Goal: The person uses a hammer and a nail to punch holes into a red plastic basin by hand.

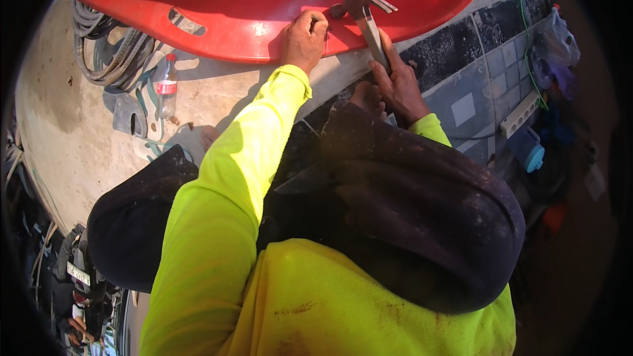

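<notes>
R hand [401,89] grips hammer [371,34]; L hand [306,41] curled at red tub [241,34], can't tell if holding; short taps prob. safest.

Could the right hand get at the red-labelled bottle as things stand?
Probably not easily: the right hand grips the hammer, and the yellow-sleeved left forearm lies between that hand and the red-labelled bottle, off to the left.

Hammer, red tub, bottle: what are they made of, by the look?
Hammer: head likely steel, the claw glinting like bare metal; handle material unclear.
Red tub: probably moulded plastic, semi-gloss, with rounded slots and one even colour.
Bottle: likely clear plastic, smooth, see-through below its red label.
</notes>
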The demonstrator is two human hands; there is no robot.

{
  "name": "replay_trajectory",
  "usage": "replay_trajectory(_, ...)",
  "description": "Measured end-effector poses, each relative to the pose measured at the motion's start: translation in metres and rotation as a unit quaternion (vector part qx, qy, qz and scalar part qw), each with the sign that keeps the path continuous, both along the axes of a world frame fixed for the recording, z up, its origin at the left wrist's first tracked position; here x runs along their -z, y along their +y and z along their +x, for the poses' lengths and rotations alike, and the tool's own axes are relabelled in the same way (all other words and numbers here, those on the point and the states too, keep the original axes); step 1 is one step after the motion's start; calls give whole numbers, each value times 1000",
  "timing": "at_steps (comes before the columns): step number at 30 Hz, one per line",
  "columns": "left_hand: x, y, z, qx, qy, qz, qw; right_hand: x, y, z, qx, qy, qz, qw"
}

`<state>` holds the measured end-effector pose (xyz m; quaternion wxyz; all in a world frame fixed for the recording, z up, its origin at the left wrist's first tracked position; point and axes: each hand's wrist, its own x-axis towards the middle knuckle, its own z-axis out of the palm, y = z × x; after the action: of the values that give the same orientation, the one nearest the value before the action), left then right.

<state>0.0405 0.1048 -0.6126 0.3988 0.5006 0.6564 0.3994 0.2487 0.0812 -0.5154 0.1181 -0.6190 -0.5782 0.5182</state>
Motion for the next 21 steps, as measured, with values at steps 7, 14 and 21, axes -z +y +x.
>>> replay_trajectory(7,2,5,-4,60,49,60,995,8,-2,3,-25,-5,64,998)
replay_trajectory(14,-5,3,1,81,107,72,988,-22,-1,-1,-61,1,218,974)
replay_trajectory(21,0,0,3,101,143,65,982,-62,9,13,-217,-112,181,953)
